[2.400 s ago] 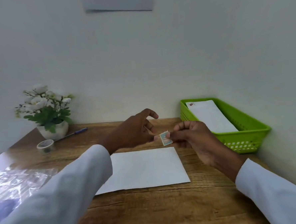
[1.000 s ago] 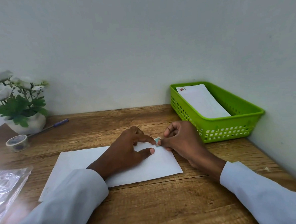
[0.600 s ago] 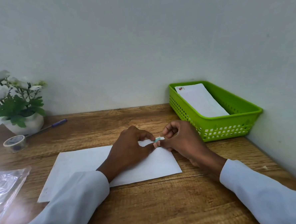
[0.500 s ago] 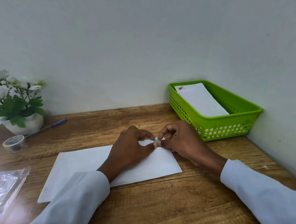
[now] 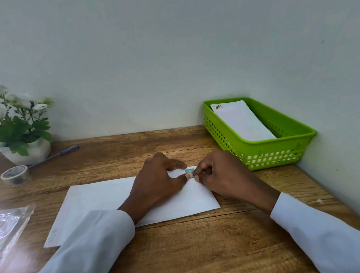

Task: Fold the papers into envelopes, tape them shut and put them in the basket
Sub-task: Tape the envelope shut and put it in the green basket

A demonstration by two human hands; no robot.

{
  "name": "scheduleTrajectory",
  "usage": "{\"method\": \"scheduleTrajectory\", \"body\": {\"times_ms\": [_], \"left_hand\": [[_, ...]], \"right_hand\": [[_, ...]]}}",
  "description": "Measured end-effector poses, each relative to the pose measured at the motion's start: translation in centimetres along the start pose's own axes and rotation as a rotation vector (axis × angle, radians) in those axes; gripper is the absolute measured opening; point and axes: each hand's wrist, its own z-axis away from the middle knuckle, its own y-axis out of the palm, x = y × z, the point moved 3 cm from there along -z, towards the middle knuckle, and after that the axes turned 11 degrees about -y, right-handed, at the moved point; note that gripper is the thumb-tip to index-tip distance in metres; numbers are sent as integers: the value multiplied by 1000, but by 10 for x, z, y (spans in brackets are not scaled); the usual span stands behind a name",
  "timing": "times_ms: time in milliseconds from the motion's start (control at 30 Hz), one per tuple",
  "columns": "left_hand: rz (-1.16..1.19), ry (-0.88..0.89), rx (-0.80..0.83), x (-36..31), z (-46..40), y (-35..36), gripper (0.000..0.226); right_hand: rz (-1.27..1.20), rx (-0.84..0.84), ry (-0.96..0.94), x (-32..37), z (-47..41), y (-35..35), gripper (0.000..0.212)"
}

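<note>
**Stamp held at envelope corner**

Right hand (image 5: 221,171) pinches one small stamp (image 5: 189,172) at the far right corner of one white envelope (image 5: 99,202). Left hand (image 5: 156,180) rests on that envelope, forefinger and thumb extended, touching the stamp. Envelope lies flat on the wooden table (image 5: 203,251). One green basket (image 5: 281,149), rear right, contains one envelope in the basket (image 5: 241,122). Also present: one tape roll (image 5: 15,175), one pen (image 5: 58,154), one flower pot (image 5: 26,150), one plastic bag (image 5: 5,227).

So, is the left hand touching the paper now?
Touching. The head view shows the left hand lying on the paper, thumb pressed flat beside the stamp.
</note>
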Motion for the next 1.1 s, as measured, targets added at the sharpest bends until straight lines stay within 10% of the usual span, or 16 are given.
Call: {"method": "scheduleTrajectory", "body": {"times_ms": [1100], "left_hand": [[-85,-214,-106,1,5,-8,18]], "right_hand": [[-52,68,-37,4,2,2,32]]}}
